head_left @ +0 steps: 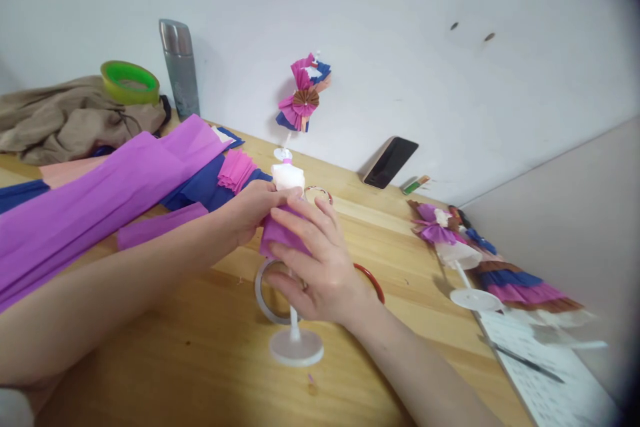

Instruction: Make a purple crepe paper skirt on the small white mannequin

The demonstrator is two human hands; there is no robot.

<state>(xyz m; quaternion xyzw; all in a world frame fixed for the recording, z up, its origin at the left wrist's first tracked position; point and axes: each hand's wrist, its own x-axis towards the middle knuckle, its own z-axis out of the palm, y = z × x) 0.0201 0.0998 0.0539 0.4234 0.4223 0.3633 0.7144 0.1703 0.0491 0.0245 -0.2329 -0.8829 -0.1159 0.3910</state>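
A small white dress form [289, 177] stands upright on a thin post with a round white base [297, 347]. Purple crepe paper [281, 235] is wrapped around its lower body. My left hand [257, 210] pinches the paper at the waist, thumb against the front. My right hand [320, 260] lies over the paper's right side, fingers spread and resting on it. Behind the post, a roll of tape [260, 293] lies on the table, partly hidden by my right hand. A red ring [371, 280] shows past my right wrist.
Purple crepe paper sheets [115, 203] and a pleated pink piece [236, 170] lie at left. A decorated dress form [304, 100] stands at the back, others [470, 260] at right. Along the wall are a thermos [181, 73], green tape [131, 80] and a phone [391, 162]. A pen [527, 361] rests on paper.
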